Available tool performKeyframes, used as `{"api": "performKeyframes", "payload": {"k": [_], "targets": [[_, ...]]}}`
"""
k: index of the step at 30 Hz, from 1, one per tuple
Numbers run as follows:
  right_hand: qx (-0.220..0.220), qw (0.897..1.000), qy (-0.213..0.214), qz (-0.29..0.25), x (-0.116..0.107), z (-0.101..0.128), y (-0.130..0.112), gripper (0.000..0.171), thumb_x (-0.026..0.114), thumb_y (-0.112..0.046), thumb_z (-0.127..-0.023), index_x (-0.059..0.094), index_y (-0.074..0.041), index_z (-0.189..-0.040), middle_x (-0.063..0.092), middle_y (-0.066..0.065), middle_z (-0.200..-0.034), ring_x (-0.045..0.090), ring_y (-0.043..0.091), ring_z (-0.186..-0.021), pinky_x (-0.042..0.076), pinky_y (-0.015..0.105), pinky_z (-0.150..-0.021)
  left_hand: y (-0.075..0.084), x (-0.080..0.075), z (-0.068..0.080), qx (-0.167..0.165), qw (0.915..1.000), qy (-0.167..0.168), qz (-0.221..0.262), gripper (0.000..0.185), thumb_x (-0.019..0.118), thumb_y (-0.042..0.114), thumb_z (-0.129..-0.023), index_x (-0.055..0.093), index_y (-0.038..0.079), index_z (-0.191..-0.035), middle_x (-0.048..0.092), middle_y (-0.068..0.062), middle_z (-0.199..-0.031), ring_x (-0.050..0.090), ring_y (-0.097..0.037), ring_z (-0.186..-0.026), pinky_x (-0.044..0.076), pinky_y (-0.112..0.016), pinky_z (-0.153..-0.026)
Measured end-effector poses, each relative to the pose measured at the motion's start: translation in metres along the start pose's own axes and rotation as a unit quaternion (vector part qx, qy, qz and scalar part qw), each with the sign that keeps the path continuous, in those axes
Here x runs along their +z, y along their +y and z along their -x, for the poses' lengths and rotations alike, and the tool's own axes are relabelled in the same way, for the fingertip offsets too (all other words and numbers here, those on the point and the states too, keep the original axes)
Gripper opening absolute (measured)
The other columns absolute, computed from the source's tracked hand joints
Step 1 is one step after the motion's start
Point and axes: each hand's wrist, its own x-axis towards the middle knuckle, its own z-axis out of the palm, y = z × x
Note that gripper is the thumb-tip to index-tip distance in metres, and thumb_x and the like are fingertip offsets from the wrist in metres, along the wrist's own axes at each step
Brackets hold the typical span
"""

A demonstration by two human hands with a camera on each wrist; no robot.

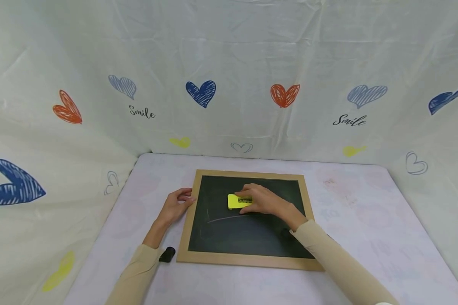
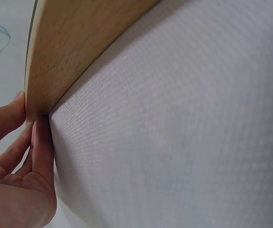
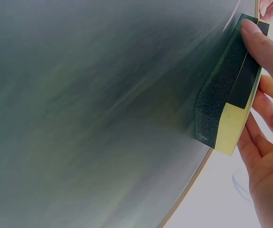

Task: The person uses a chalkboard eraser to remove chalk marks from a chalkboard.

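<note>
A chalkboard [image 1: 248, 241] with a light wooden frame lies on the table. A thin pale chalk line [image 1: 225, 218] runs across its middle, and faint smears show on the dark surface in the right wrist view. My right hand [image 1: 265, 200] holds a yellow chalkboard eraser [image 1: 233, 201] between thumb and fingers. Its dark felt side [image 3: 217, 95] faces the board and appears to touch it. At the left side of the wooden frame [image 2: 79, 42], my left hand [image 2: 24, 161] pinches the edge, thumb on the upper face and fingertips against the side.
A pale table [image 1: 366, 220] with faint printed marks extends around the board. Behind and at both sides hangs a white sheet [image 1: 236, 51] printed with hearts and the word "Smile". A small black device [image 1: 167, 254] sits at the left wrist.
</note>
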Motion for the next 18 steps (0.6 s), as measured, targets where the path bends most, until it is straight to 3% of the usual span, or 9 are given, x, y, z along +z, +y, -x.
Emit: {"api": "performKeyframes", "payload": {"k": [18], "targets": [[0.025, 0.999, 0.029, 0.002, -0.008, 0.034, 0.018, 0.061, 0.087, -0.034, -0.083, 0.068, -0.005, -0.134, 0.066, 0.006, -0.111, 0.056, 0.014, -0.091, 0.052, 0.033, -0.082, -0.003, 0.000, -0.002, 0.011, 0.9999, -0.005, 0.003, 0.045, 0.069, 0.011, -0.099, 0.057, -0.007, -0.138, 0.064, -0.025, -0.127, 0.062, -0.034, -0.111, 0.048, -0.041, -0.090]]}}
